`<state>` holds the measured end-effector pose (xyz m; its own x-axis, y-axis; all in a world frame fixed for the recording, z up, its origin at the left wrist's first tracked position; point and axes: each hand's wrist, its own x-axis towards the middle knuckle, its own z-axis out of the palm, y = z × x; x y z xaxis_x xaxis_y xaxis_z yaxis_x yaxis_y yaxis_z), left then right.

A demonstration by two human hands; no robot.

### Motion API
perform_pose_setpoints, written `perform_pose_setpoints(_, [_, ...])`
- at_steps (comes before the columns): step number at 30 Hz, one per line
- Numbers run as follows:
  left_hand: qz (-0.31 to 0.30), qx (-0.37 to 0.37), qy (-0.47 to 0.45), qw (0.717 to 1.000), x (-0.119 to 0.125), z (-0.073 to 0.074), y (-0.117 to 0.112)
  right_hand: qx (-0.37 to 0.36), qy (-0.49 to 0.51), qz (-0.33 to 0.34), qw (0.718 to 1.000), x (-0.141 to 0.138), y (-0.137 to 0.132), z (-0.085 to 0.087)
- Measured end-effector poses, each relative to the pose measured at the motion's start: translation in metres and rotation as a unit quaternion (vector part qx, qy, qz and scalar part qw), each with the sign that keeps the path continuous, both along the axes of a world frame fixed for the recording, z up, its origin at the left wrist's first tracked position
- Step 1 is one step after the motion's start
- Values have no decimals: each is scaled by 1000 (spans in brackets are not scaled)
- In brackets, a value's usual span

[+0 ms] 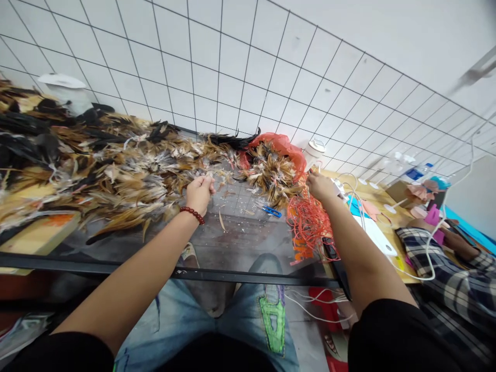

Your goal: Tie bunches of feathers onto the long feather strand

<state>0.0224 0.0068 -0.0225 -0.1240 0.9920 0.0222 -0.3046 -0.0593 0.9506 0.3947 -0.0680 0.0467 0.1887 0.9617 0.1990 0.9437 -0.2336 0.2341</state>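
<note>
My left hand [199, 192], with a red bead bracelet at the wrist, is closed in a pinch on feathers at the edge of a big heap of brown, white and black feathers [116, 165]. My right hand [320, 186] reaches into a second feather bunch [271, 178] that lies in a red plastic bag [284, 147]; its fingers are curled on feathers or orange strings, I cannot tell which. A tangle of orange strings [310, 227] lies under that wrist. Small blue scissors [272, 211] rest on the glass table top [240, 237] between my hands.
A white tiled wall [232, 67] backs the table. A white spool [65, 90] stands at the far left, a white cup [313, 151] beside the red bag. A phone [337, 263] and white cables lie at the right. Another person in a plaid sleeve [445, 274] sits to the right.
</note>
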Motion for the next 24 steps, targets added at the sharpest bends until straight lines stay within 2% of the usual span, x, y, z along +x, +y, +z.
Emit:
perform_pose_setpoints(2, [1,3,3,1000,0,0,0,59,47,4,997,3,-3,25])
perform_pose_setpoints(4, [2,5,-1,1000,1,1,-1,59,96,10,994,-1,-7,52])
perform_pose_setpoints(6, [-7,7,-17,1000,3,4,-2,76,140,30,987,-17,-12,75])
perform_pose_setpoints(8, [-39,12,-43,998,4,8,-5,118,157,91,976,-45,-14,88])
perform_pose_setpoints(10, [-96,19,-70,993,4,13,-10,137,156,155,966,-83,-11,88])
perform_pose_setpoints(13, [-191,21,-88,977,2,18,-18,168,198,192,946,-143,2,61])
perform_pose_setpoints(17, [-245,20,-118,962,-4,16,-19,165,331,213,904,-210,24,-5])
perform_pose_setpoints(19, [-260,17,-144,955,-7,12,-15,181,391,221,875,-231,32,-38])
perform_pose_setpoints(21, [-285,1,-167,944,-9,7,-11,184,416,272,848,-244,35,-62])
perform_pose_setpoints(24, [-315,-33,-197,928,-10,3,-6,198,443,308,818,-248,34,-80])
